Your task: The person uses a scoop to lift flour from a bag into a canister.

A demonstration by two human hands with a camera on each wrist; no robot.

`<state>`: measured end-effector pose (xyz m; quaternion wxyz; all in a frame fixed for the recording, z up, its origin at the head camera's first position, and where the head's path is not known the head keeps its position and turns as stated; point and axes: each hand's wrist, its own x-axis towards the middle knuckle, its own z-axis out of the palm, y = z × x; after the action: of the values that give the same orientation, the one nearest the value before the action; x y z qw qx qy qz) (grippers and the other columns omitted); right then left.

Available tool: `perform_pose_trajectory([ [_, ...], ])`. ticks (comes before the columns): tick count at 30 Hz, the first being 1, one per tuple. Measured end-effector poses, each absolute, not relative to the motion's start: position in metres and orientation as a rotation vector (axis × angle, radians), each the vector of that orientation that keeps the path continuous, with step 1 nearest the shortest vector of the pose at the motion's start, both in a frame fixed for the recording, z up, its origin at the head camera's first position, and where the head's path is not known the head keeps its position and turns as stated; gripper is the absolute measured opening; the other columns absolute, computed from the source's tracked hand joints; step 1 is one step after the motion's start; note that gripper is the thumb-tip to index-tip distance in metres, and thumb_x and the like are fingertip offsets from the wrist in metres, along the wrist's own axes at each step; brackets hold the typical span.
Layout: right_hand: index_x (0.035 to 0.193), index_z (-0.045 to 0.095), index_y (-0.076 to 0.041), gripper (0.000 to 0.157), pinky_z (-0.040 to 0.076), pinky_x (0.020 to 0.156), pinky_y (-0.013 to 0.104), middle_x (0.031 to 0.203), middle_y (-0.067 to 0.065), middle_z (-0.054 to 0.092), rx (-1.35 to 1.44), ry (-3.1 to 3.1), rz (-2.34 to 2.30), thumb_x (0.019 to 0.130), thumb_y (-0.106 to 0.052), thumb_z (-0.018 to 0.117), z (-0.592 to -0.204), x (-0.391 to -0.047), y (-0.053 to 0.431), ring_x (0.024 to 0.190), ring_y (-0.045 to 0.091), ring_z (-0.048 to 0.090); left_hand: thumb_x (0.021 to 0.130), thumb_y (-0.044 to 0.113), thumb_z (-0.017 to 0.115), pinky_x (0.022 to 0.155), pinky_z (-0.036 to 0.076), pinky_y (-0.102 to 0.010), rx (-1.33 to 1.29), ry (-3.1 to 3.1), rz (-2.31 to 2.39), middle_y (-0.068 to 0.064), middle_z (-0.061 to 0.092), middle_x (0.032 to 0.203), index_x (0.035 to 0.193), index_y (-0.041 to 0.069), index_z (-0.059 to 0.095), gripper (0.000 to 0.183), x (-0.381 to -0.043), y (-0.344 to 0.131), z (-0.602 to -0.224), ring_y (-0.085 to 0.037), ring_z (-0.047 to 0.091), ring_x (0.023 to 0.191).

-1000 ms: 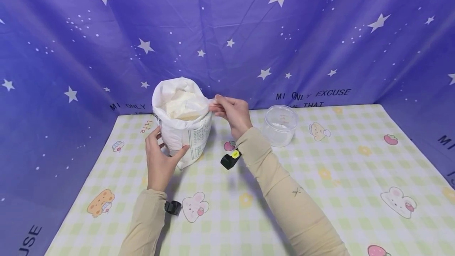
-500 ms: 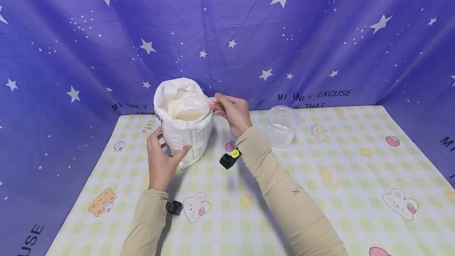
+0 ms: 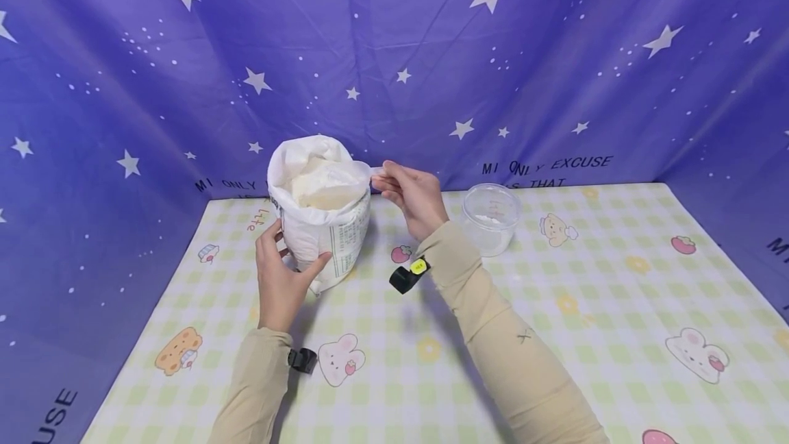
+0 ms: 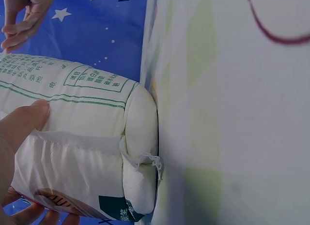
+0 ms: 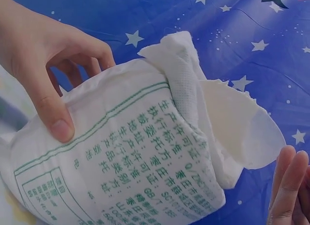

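A white cloth flour bag (image 3: pixel 317 242) with green print stands upright at the back left, its rolled mouth wide and pale flour (image 3: pixel 306 183) showing inside. My left hand (image 3: pixel 280 283) grips the bag's near side, thumb in front and fingers round the left; the left wrist view shows the thumb (image 4: pixel 29 119) on the printed side. My right hand (image 3: pixel 416 199) pinches the handle of a translucent scoop (image 3: pixel 351 175) at the bag's right rim. In the right wrist view, the scoop (image 5: pixel 264 138) sticks partly out of the mouth, with flour in it.
A clear round plastic tub (image 3: pixel 491 225) with a little white flour inside stands right of my right forearm. A checked cloth with cartoon prints covers the table (image 3: pixel 524 286). A blue starry curtain (image 3: pixel 382 40) hangs close behind the bag.
My right hand has shifted slightly to the right, drawing the scoop up and partly out of the flour, so more of its bowl shows. My left hand keeps its grip on the bag.
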<state>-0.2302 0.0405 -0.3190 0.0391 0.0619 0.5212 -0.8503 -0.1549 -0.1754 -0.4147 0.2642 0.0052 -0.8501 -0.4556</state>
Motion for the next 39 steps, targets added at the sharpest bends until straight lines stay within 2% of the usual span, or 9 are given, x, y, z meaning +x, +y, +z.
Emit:
perform_pose_trajectory([
  [5, 0.117, 0.068, 0.005, 0.03, 0.057, 0.064, 0.012, 0.081, 0.004, 0.074, 0.197, 1.565, -2.628, 0.095, -0.016, 0.067, -0.318, -0.228, 0.051, 0.074, 0.008, 0.071, 0.075, 0.026, 0.089, 0.102, 0.05, -0.039, 0.012, -2.299, -1.229, -0.019, 0.042, 0.138, 0.147, 0.005, 0.034, 0.094, -0.155, -0.175, -0.414, -0.03, 0.045, 0.128],
  [12, 0.103, 0.071, -0.001, 0.018, 0.057, 0.064, 0.012, 0.079, 0.004, 0.073, 0.203, 1.521, -2.677, 0.095, -0.016, 0.067, -0.314, -0.226, 0.067, 0.073, 0.008, 0.071, 0.075, 0.026, 0.089, 0.102, 0.05, -0.039, 0.005, -2.303, -1.227, -0.018, 0.042, 0.14, 0.147, 0.005, 0.034, 0.094, -0.156, -0.174, -0.413, -0.03, 0.045, 0.128],
  [19, 0.122, 0.063, 0.006, 0.035, 0.057, 0.064, 0.012, 0.08, 0.004, 0.073, 0.211, 1.491, -2.699, 0.095, -0.017, 0.067, -0.314, -0.221, 0.086, 0.074, 0.008, 0.071, 0.075, 0.026, 0.089, 0.102, 0.05, -0.039, 0.005, -2.308, -1.229, -0.018, 0.041, 0.14, 0.147, 0.004, 0.033, 0.094, -0.156, -0.175, -0.411, -0.03, 0.044, 0.129],
  [25, 0.101, 0.072, -0.003, 0.016, 0.057, 0.063, 0.012, 0.081, 0.004, 0.073, 0.229, 1.462, -2.712, 0.094, -0.018, 0.069, -0.315, -0.218, 0.104, 0.075, 0.008, 0.071, 0.074, 0.025, 0.089, 0.102, 0.05, -0.04, 0.001, -2.302, -1.223, -0.019, 0.042, 0.139, 0.147, 0.004, 0.033, 0.094, -0.156, -0.176, -0.41, -0.031, 0.044, 0.128],
  [28, 0.096, 0.073, -0.005, 0.012, 0.057, 0.063, 0.012, 0.08, 0.004, 0.073, 0.228, 1.434, -2.735, 0.095, -0.016, 0.067, -0.318, -0.216, 0.112, 0.074, 0.008, 0.071, 0.074, 0.025, 0.089, 0.102, 0.05, -0.04, -0.001, -2.304, -1.229, -0.019, 0.041, 0.139, 0.147, 0.004, 0.033, 0.094, -0.156, -0.176, -0.411, -0.031, 0.044, 0.129],
  [39, 0.099, 0.071, -0.003, 0.012, 0.056, 0.06, 0.011, 0.08, 0.003, 0.074, 0.266, 1.423, -2.806, 0.095, -0.014, 0.067, -0.328, -0.201, 0.145, 0.072, 0.007, 0.07, 0.074, 0.023, 0.089, 0.102, 0.05, -0.041, 0.011, -2.301, -1.246, -0.019, 0.042, 0.139, 0.147, 0.004, 0.033, 0.094, -0.153, -0.175, -0.414, -0.031, 0.044, 0.128],
])
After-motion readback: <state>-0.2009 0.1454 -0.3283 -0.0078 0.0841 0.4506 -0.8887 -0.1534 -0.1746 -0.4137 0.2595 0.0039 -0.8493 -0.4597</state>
